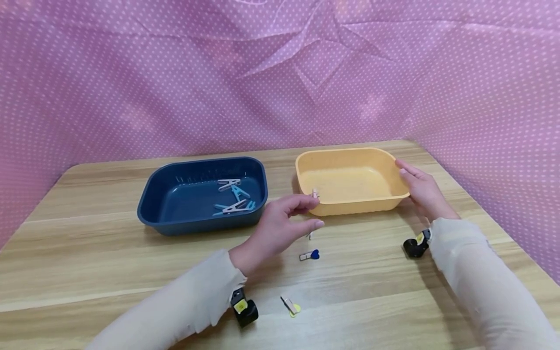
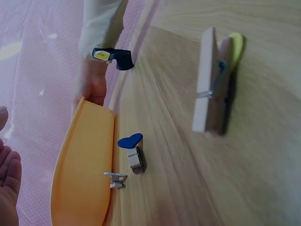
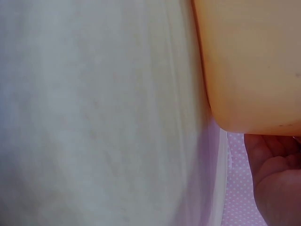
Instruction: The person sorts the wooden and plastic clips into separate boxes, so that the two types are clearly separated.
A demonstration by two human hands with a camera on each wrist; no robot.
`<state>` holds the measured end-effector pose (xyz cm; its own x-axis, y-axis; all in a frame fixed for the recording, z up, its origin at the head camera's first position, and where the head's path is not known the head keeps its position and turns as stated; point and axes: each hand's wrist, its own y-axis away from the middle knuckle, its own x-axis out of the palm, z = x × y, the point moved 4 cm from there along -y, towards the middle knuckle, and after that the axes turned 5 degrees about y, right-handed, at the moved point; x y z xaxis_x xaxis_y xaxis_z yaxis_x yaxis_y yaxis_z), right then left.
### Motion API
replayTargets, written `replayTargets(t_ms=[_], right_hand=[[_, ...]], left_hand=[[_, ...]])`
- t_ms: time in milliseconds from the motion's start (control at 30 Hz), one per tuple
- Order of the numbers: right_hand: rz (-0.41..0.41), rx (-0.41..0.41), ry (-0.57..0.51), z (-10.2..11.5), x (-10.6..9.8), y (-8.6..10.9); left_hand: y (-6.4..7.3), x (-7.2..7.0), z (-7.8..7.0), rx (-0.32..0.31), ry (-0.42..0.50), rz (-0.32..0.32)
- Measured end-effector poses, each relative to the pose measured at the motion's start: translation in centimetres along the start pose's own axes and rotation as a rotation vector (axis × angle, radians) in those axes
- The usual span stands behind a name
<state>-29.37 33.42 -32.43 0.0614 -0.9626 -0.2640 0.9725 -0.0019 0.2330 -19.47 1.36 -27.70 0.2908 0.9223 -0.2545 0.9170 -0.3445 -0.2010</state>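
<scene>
My left hand (image 1: 280, 224) hovers by the near left corner of the yellow basin (image 1: 363, 206), thumb and fingers apart. A small clothespin (image 1: 315, 194) shows just past its index fingertip, inside the basin's near left corner; I see no pinch on it. My right hand (image 1: 425, 193) grips the basin's right end at the rim; part of its fingers is hidden behind the wall. On the table, a small clip (image 2: 115, 180) lies close to the basin, partly covered by the left thumb in the head view. Nearer are a clothespin with a blue heart (image 1: 309, 255) and one with a yellow disc (image 1: 289, 306).
A dark blue basin (image 1: 175, 226) stands left of the yellow one, holding several pale and light-blue clothespins (image 1: 238, 192). Pink dotted cloth (image 1: 280, 78) hangs behind and along both sides of the wooden table (image 1: 87, 253). Both wrists carry black cameras (image 1: 246, 311).
</scene>
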Motion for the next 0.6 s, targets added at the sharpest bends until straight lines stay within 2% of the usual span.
replayTargets(t_ms=[100,267,433,600], right_hand=[[-0.002,-0.009,-0.015,0.0,0.1,0.1],[-0.002,-0.014,0.017,0.2,0.1,0.2],[-0.005,-0.013,0.086,0.2,0.0,0.1],[0.006,0.000,0.087,0.0,0.1,0.0]], left_hand=[[0.5,-0.3,-0.1,-0.009,-0.013,0.043],[1.4,-0.8,0.0,-0.006,-0.058,0.126],[2.2,-1.1,0.5,-0.036,-0.109,0.259],[3.1,-1.1,1.1,-0.098,-0.079,0.393]])
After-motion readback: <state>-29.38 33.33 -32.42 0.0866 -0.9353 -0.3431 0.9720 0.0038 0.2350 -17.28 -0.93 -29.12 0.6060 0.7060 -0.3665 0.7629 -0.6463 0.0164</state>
